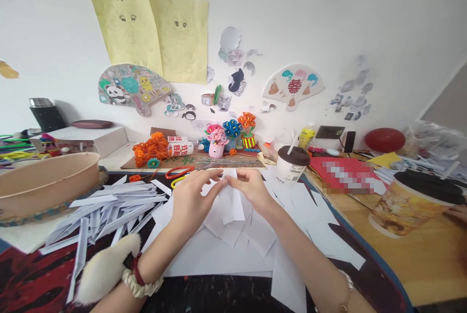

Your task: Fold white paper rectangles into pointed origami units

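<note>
Between my two hands is a small white sheet of paper point(233, 204) with a lengthwise crease, held up above the table. My left hand point(195, 196) pinches its upper left part between thumb and fingers. On the other side my right hand point(251, 188) pinches the upper right part, the thumbs close together. Beneath lie loose white paper pieces point(259, 232) spread over larger white sheets point(219, 257). To the left of my left hand is a heap of narrow folded paper strips point(109, 211).
Red-handled scissors point(178, 172) lie beyond my left hand. A lidded paper cup point(292, 164) with a straw stands behind the papers, and a larger patterned cup point(412, 206) at right. A round tan container point(47, 184) is at left; pipe-cleaner flowers point(233, 130) line the wall.
</note>
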Motion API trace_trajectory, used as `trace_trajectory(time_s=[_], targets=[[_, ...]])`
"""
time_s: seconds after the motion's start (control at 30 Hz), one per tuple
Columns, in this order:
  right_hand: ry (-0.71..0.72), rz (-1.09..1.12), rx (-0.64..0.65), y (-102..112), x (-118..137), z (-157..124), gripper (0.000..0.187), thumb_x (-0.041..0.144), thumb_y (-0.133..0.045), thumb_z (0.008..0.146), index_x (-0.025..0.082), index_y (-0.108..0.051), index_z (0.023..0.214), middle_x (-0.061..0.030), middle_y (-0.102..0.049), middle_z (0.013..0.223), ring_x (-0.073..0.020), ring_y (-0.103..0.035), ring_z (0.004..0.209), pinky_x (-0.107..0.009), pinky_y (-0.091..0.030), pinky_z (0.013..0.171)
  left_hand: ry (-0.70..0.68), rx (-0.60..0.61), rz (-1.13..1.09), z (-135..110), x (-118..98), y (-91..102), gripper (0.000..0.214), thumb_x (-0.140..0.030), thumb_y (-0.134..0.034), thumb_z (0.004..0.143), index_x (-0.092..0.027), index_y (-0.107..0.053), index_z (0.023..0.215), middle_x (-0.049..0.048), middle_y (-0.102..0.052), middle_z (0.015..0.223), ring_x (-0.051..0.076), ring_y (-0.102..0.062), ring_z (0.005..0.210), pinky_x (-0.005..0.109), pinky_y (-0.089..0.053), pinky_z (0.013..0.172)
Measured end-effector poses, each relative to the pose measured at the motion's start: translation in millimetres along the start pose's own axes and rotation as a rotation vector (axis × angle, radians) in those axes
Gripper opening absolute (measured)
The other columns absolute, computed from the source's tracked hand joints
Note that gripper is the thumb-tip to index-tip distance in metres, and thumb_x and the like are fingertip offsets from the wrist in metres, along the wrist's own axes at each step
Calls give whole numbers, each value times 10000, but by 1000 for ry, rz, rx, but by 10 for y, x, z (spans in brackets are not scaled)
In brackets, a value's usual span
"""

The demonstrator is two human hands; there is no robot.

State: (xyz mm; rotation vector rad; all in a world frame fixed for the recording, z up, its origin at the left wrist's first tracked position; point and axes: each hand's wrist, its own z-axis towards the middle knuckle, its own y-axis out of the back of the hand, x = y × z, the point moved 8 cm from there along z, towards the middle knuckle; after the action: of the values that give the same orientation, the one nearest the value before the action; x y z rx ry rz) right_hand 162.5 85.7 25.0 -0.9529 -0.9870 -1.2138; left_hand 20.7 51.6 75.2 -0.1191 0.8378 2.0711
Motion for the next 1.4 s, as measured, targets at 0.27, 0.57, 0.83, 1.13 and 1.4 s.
trace_trajectory(time_s=[0.27,0.57,0.83,1.13,1.4], targets=[[22,-94,66,-51,-16,7,308,458,-725,715,153,-684,696,-19,-657,673,-195,-615,672,-284,-458,587,275,212,-173,11,248,-167,272,-433,-588,811,-213,-737,756,22,-728,725,170,-617,639,237,-416,528],[-58,-95,149,-110,-79,2,380,510,-707,743,159,-730,886,-62,-716,861,-226,-655,811,-310,-497,681,306,74,-168,12,299,-64,244,-421,-618,790,-206,-716,730,17,-711,704,158,-593,611,254,-432,571],[-54,42,125,-100,-29,-3,374,467,-741,724,160,-750,937,-64,-729,845,-221,-667,784,-312,-490,696,601,183,-491,-60,464,-226,282,-457,-685,711,-180,-717,756,32,-674,679,141,-562,588,216,-382,469],[-95,47,161,-115,-24,-37,331,400,-769,709,145,-751,919,-63,-729,841,-205,-659,772,-290,-486,683,737,201,-665,-106,473,-283,303,-449,-734,692,-155,-695,757,8,-607,657,105,-485,593,187,-350,485],[-129,11,122,-82,-39,-59,240,339,-772,691,123,-738,788,-39,-692,739,-140,-584,604,-247,-425,551,736,194,-801,-117,427,-287,311,-425,-757,676,-137,-683,767,-1,-589,649,91,-463,576,192,-333,498]])
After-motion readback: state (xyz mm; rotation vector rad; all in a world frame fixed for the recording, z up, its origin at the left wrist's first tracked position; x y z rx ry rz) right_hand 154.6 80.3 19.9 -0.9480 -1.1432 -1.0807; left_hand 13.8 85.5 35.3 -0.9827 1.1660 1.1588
